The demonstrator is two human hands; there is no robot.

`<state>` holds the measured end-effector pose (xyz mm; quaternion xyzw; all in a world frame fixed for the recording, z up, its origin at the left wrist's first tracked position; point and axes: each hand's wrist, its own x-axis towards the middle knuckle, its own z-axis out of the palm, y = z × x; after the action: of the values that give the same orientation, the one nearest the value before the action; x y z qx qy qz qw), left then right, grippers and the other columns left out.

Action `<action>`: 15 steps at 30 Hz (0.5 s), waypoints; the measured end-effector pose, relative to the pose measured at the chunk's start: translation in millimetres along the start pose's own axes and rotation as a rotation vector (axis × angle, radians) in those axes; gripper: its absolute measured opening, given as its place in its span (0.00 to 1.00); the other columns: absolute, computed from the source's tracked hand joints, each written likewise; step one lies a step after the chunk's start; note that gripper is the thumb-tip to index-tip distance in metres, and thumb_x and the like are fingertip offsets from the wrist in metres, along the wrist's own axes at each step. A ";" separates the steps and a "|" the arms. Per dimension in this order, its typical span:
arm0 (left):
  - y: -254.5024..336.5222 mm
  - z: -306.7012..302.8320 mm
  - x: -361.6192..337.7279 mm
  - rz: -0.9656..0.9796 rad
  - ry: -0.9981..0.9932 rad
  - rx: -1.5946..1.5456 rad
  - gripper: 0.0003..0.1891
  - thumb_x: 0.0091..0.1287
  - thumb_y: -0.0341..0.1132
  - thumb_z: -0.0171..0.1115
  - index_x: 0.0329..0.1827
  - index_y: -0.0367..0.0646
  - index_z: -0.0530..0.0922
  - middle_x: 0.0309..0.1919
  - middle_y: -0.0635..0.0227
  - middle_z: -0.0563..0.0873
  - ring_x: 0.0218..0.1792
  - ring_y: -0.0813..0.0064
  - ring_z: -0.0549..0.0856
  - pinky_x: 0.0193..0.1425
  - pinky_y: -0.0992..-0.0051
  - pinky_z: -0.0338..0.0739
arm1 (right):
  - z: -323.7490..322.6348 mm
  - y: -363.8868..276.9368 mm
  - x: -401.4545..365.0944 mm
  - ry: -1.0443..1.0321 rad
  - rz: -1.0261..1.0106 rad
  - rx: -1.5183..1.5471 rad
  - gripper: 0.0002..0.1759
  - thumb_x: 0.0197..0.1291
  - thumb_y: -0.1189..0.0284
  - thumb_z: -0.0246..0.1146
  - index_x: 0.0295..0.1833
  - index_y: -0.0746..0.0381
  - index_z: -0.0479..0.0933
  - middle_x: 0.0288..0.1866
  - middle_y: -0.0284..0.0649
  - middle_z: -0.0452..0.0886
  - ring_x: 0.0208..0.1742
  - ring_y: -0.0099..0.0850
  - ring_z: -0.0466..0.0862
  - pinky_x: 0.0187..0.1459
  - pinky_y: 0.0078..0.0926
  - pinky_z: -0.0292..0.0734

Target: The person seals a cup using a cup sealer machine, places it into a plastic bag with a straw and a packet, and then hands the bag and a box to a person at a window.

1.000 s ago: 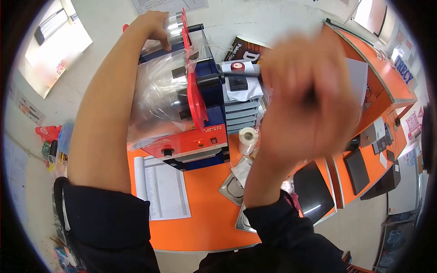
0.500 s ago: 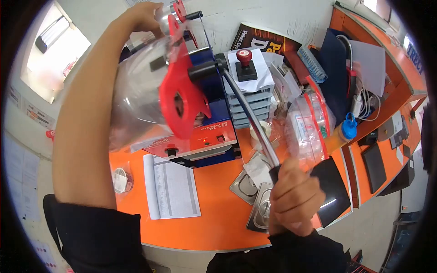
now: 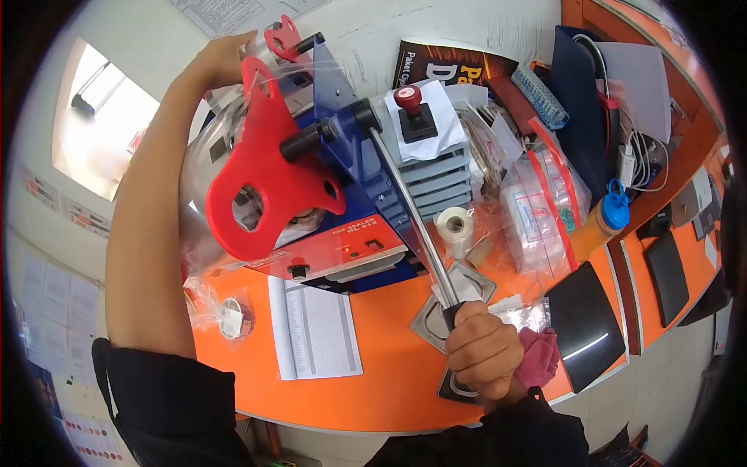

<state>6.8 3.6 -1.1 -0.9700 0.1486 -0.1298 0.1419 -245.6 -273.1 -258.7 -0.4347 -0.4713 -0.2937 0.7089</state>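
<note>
A red and blue cup sealer (image 3: 342, 247) stands on the orange table, with clear plastic film (image 3: 204, 183) on its roll between red brackets (image 3: 233, 191). My right hand (image 3: 484, 350) is closed around the black grip of its metal lever (image 3: 412, 206), which slants down toward me. My left hand (image 3: 218, 64) reaches over the film to the rear roll at the top of the machine; its fingertips are hidden there. In front of the sealer lies a printed booklet (image 3: 319, 331). A wrapped cup (image 3: 235, 319) sits to the left of that booklet.
Grey stacked trays (image 3: 436, 187) bear paper and a red-handled stamp (image 3: 416, 113). Right of them are a white roll (image 3: 454, 227), a zip bag (image 3: 537, 210) and a blue-capped bottle (image 3: 603, 218). Metal lids (image 3: 428, 323), a pink cloth (image 3: 538, 354) and a black panel (image 3: 587, 327) lie near my right hand.
The view has shifted. The red brackets and film now sit lower and further left, and more of the blue side plate shows. My right hand, still on the lever, appears lower and further left.
</note>
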 end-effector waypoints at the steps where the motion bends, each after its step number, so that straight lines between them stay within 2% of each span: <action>1: 3.2 -1.9 -1.3 -0.012 -0.024 -0.001 0.40 0.42 0.52 0.63 0.61 0.43 0.68 0.47 0.52 0.80 0.50 0.54 0.78 0.54 0.68 0.70 | 0.2 1.2 -0.1 0.000 -0.018 0.009 0.16 0.46 0.66 0.50 0.11 0.59 0.70 0.13 0.33 0.73 0.20 0.28 0.73 0.31 0.29 0.60; 8: -8.4 4.1 4.4 0.007 -0.009 -0.022 0.41 0.41 0.53 0.64 0.61 0.44 0.67 0.46 0.51 0.80 0.50 0.55 0.78 0.54 0.68 0.70 | 1.2 -1.6 -3.1 -0.013 0.002 -0.004 0.15 0.46 0.68 0.50 0.11 0.59 0.70 0.13 0.33 0.73 0.20 0.29 0.74 0.31 0.29 0.60; 10: -7.5 4.6 2.7 0.031 0.029 -0.032 0.42 0.41 0.53 0.64 0.61 0.44 0.67 0.46 0.51 0.80 0.50 0.55 0.78 0.54 0.69 0.70 | 5.1 -4.8 -3.4 0.070 0.062 -0.005 0.14 0.45 0.68 0.50 0.11 0.59 0.70 0.13 0.33 0.73 0.21 0.29 0.74 0.31 0.29 0.60; 14: -11.2 5.9 6.5 0.024 0.015 -0.043 0.43 0.39 0.53 0.65 0.61 0.43 0.67 0.46 0.50 0.80 0.50 0.55 0.78 0.54 0.69 0.70 | 3.5 -1.5 -5.8 0.027 0.038 -0.003 0.13 0.44 0.68 0.51 0.11 0.58 0.70 0.13 0.34 0.73 0.21 0.29 0.74 0.32 0.29 0.60; 15: -10.0 4.7 6.0 0.013 0.000 -0.045 0.43 0.38 0.53 0.65 0.61 0.44 0.67 0.46 0.50 0.80 0.50 0.55 0.78 0.54 0.69 0.70 | 5.5 1.2 -12.0 0.069 0.010 0.007 0.14 0.45 0.68 0.51 0.11 0.58 0.70 0.13 0.33 0.73 0.20 0.29 0.74 0.33 0.29 0.60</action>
<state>16.3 11.9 -1.1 -0.9720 0.1578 -0.1256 0.1208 -251.5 -267.6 -269.2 -0.4242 -0.4455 -0.3034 0.7277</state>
